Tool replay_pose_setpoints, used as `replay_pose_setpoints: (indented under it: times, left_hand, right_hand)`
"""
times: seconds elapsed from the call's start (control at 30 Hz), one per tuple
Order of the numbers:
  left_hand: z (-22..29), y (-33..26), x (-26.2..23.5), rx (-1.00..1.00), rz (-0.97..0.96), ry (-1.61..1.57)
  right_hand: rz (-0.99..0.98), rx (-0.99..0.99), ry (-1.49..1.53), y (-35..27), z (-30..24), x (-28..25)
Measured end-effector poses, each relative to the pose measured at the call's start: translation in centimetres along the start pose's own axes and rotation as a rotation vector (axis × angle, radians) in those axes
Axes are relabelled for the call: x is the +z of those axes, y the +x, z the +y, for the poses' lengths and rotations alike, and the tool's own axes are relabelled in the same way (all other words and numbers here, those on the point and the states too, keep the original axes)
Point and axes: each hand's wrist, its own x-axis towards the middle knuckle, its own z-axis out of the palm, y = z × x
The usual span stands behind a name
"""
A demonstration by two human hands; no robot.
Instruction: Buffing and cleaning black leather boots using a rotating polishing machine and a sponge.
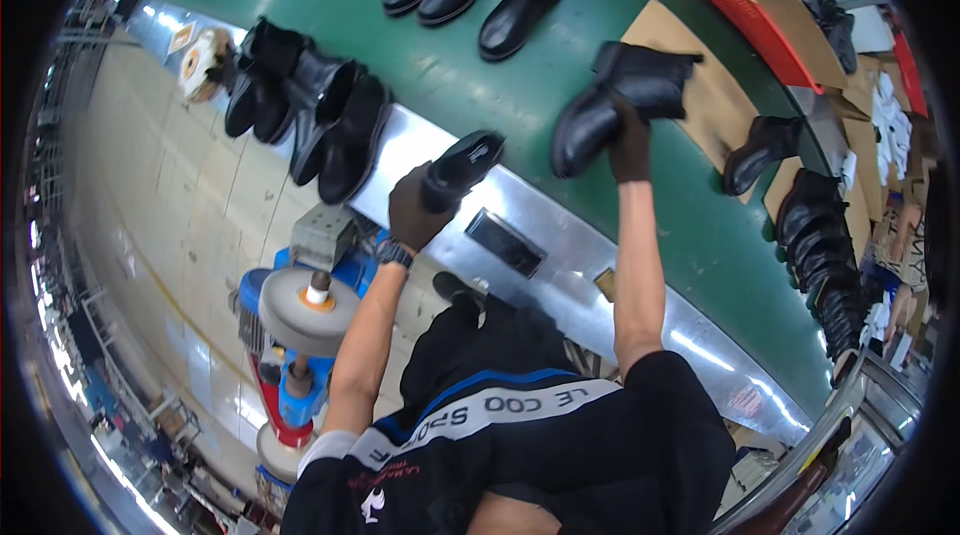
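Now both gloved hands are full, the left hand with fingers wrapped round a black shoe, the right hand gripping a smooth, round-toed boot above the green bench, with flat cardboard beside it, clustered boots leftward and a grey disc wheel below.

Shows shiny black leather ankle boot, held tilted, toe to lower left; also shiny black shoe-shaped piece, held farther left, pale marks near upper end.
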Motion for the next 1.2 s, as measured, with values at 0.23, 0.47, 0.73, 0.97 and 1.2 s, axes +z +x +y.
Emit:
replay_pose_setpoints:
  times: [0.23, 0.47, 0.73, 0.97, 1.2]
  left_hand:
    - [0.6, -0.2, -0.5, 0.047, 0.075, 0.01]
    - [-1.6, -1.2, 0.8, -0.001, 0.0, 0.09]
    - [-2.4, -2.0, 1.0, -0.007, 0.056, 0.167]
    - [-2.1, -1.9, 0.6, -0.053, -0.009, 0.145]
    - [-1.8, -1.5, 0.1, -0.043, 0.01, 0.177]
  right_hand:
    - [0.267, -0.071, -0.342, 14.6, 1.0, 7.3]
    - [0.288, 0.138, -0.576, 19.3, 4.5, 8.0]
    - [0.161, 0.077, -0.511, 17.8, 3.6, 8.9]
    - [0.113, 0.214, -0.801, 17.5, 2.8, 8.6]
    - [-0.018, 0.099, -0.654, 17.9, 3.6, 7.7]
